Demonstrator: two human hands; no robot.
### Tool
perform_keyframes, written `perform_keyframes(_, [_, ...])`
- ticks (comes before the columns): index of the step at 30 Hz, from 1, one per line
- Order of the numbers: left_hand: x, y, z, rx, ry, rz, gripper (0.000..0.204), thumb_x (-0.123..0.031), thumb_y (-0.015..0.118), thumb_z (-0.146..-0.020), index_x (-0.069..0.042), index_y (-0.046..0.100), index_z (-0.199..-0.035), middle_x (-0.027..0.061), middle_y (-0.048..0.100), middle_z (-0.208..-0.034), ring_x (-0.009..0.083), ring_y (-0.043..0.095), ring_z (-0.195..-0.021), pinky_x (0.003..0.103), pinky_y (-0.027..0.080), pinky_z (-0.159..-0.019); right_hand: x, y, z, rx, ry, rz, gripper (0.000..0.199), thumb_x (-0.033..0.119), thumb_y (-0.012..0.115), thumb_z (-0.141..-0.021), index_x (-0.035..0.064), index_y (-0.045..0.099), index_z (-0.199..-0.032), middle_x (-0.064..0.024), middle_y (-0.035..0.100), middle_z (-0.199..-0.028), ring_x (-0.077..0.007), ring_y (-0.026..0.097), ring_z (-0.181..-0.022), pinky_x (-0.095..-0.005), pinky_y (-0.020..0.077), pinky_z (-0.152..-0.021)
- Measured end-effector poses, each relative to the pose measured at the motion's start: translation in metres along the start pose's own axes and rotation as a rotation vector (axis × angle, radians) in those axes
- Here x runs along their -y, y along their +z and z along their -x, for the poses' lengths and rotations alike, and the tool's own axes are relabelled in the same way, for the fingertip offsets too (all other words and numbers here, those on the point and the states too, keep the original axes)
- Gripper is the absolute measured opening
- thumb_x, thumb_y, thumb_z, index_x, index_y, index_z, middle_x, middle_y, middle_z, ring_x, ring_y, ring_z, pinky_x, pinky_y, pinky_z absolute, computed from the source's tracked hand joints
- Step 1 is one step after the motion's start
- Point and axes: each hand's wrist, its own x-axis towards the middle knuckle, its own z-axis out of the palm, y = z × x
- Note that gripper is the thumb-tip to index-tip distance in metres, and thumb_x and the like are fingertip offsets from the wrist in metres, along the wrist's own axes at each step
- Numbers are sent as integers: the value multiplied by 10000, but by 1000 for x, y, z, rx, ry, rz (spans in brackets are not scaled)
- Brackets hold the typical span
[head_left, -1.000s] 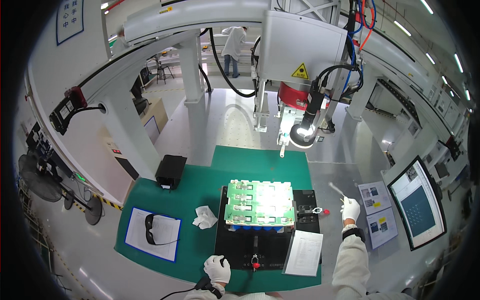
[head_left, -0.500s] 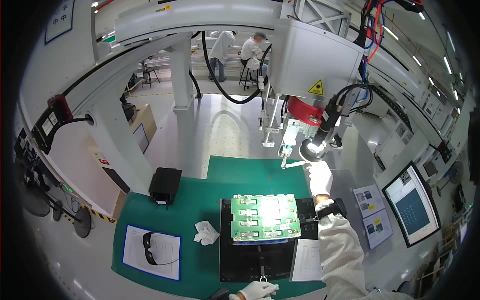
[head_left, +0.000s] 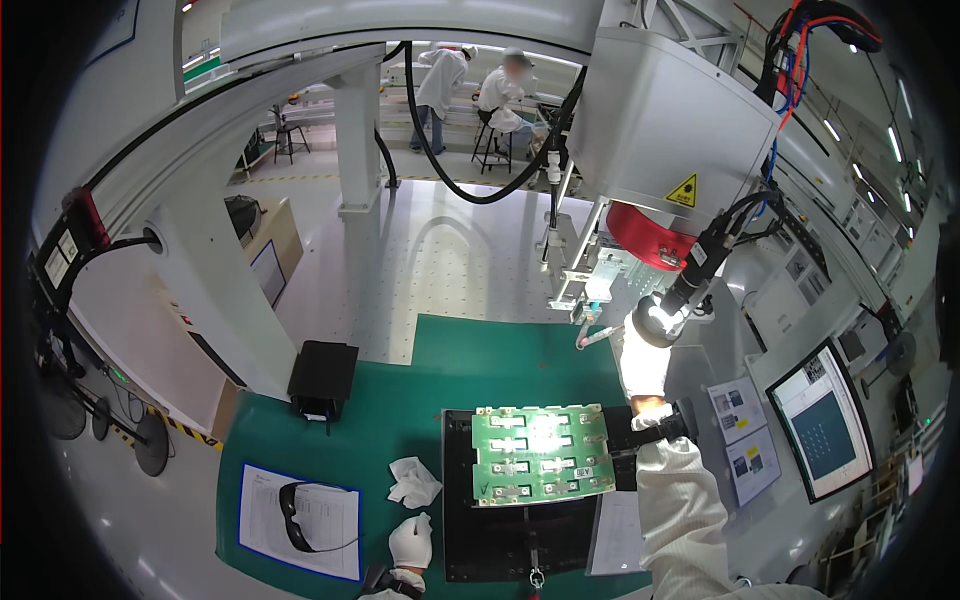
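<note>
My white-gloved right hand (head_left: 643, 362) is raised under the machine head, against the bright ring-lit camera (head_left: 658, 322). Glare and the camera hide its fingers. Beside it is a small jointed arm (head_left: 596, 338) with a pale tip. My left hand (head_left: 411, 542), also gloved, rests over the green mat with its fingers curled together and nothing visible in them. Just beyond it lies a crumpled white cloth (head_left: 414, 483). A green circuit board (head_left: 545, 478) with rows of metal tabs sits on a black fixture (head_left: 480, 545), lit by a bright spot. A toggle clamp (head_left: 533, 555) shows at the fixture's front.
Dark glasses (head_left: 292, 515) lie on a blue-edged paper sheet (head_left: 258, 520) at left. A black box (head_left: 323, 380) stands at the mat's far left. The machine head (head_left: 670, 125) overhangs the far right. A monitor (head_left: 822, 425) is at right; two people work far off.
My left hand has moved left, from beside the clamp to near the cloth. The machine head and camera appear farther right, partly from a shift of view. My right hand stays by the camera.
</note>
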Motion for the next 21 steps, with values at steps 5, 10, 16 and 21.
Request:
perform_keyframes(5, [3, 12, 1, -123, 212, -307, 240, -213, 687, -891, -93, 674, -684, 112, 649, -646, 331, 649, -604, 425, 498, -544, 8, 14, 8, 34, 75, -320, 245, 158, 557, -975, 20, 655, -1151, -75, 662, -962, -199, 640, -881, -304, 505, -788])
perform_keyframes(10, [1, 15, -5, -193, 249, -300, 253, -206, 716, -858, -104, 639, -640, 104, 634, -626, 331, 636, -576, 429, 489, -507, 10, 53, 16, 78, 149, -960, 215, 128, 561, -950, 14, 679, -1090, -130, 655, -897, -280, 633, -798, -350, 509, -735])
perform_keyframes(16, [-1, 21, -6, -225, 333, -271, 280, -214, 727, -831, -124, 625, -586, 97, 588, -558, 334, 585, -496, 435, 453, -464, -15, 55, 18, 317, 184, -729, 193, 108, 524, -931, 59, 675, -1041, -126, 628, -901, -316, 624, -799, -390, 497, -747])
perform_keyframes(21, [9, 18, 0, -214, 283, -330, 279, -230, 700, -856, -121, 634, -608, 100, 615, -601, 335, 602, -531, 442, 456, -477, 10, -35, 0, -6, 626, -733, 210, 127, 578, -987, 18, 694, -1123, -115, 738, -1011, -211, 696, -964, -343, 525, -829])
